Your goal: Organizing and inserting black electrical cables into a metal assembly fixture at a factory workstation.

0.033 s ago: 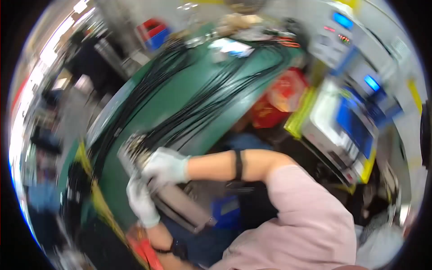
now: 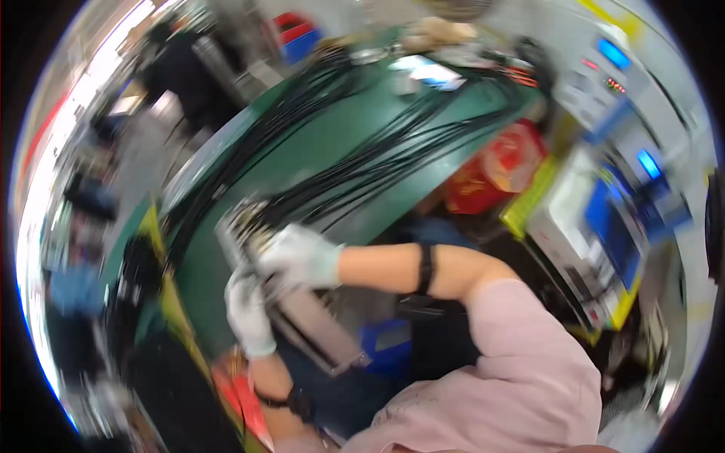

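My left hand [image 2: 249, 313], in a white glove, is at the near left part of the green table, its fingertips closed together beside my right hand. My right hand [image 2: 300, 257], gloved too, reaches in from the right with bent fingers against the metallic cable ends. These ends [image 2: 251, 220] lie bunched in a pale tray at the near end of a bundle of black cables [image 2: 355, 162]. Whatever the fingers pinch is blurred and hidden by the gloves. Just under my hands a long grey metal channel-like piece [image 2: 321, 332] slants toward my lap.
A second black cable bundle [image 2: 257, 136] runs along the table's [image 2: 302, 162] left edge. White instruments with blue displays [image 2: 613, 53] stand at the right. A red bag [image 2: 502, 166] hangs by the right edge. A blue bin [image 2: 387, 347] is below my right forearm.
The whole view has shifted, so the table and both hands appear further right. Both hands keep nearly the same place at the cable ends.
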Demonstrator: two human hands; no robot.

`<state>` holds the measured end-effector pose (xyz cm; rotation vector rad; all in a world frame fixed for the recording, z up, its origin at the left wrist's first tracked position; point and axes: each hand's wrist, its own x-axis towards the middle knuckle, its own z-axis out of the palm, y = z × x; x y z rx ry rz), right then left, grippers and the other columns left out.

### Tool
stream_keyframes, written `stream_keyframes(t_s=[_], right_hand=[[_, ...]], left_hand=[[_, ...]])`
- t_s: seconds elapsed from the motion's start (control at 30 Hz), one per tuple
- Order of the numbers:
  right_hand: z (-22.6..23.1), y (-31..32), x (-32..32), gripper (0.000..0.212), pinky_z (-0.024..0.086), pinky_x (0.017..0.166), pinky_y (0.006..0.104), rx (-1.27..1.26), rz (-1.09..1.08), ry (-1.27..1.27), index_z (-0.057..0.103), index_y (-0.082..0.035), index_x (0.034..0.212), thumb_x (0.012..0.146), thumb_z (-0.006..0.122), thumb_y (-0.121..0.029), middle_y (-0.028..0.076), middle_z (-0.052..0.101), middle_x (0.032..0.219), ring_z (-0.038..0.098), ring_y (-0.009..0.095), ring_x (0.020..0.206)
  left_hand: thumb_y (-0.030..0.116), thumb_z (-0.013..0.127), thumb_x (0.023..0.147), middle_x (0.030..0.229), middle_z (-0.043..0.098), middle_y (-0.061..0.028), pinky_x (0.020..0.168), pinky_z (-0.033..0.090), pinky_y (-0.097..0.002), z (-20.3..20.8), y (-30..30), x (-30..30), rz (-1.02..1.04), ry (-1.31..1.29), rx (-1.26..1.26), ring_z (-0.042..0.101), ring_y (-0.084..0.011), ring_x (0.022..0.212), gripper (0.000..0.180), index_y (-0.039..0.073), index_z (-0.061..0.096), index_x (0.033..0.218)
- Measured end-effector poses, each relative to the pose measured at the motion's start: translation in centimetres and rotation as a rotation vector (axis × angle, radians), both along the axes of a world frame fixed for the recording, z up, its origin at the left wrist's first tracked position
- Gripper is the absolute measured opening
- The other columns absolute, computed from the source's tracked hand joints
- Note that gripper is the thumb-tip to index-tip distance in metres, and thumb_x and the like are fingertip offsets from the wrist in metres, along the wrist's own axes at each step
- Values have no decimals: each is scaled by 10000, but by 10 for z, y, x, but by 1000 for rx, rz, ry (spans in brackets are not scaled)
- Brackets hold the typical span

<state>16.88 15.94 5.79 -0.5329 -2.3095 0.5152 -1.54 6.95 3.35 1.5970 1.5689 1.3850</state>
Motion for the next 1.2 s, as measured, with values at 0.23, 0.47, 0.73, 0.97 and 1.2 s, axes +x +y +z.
stream_keyframes(t_s=[0.23,0.47,0.73,0.97,1.2], right_hand=[[4,-6,-5,277,482,670,415,-388,199,-21,696,-87,878,746,740,-327,103,658,771,618,316,739],[3,0,-4,203,457,697,379,-40,81,-54,689,-96,850,717,766,-228,55,656,743,604,259,721],[0,-6,-15,196,442,715,365,37,53,-24,664,-99,805,682,771,-205,42,629,701,598,247,737],[1,-7,-16,252,480,642,391,-191,117,-84,687,-51,815,777,727,-297,83,651,703,625,288,679],[10,-4,-7,180,500,647,405,-809,218,-37,695,-62,806,810,696,-242,87,666,726,635,300,688]], left_hand=[[147,709,790,1067,628,-150,985,384,-443,25,-3,-1,-21,333,243,549,-342,1067,145,21,638,784],[188,716,778,1013,651,-141,929,401,-434,15,-3,-3,42,336,228,554,-342,1027,203,21,625,707],[173,708,789,1013,654,-141,911,413,-428,18,-1,-1,35,338,289,554,-332,1030,207,25,611,682],[180,715,786,1045,649,-142,917,410,-434,12,-3,3,108,280,254,548,-343,1043,201,35,610,695],[166,717,785,1062,648,-141,921,412,-428,21,-1,1,68,399,365,548,-336,1056,193,36,600,702]])
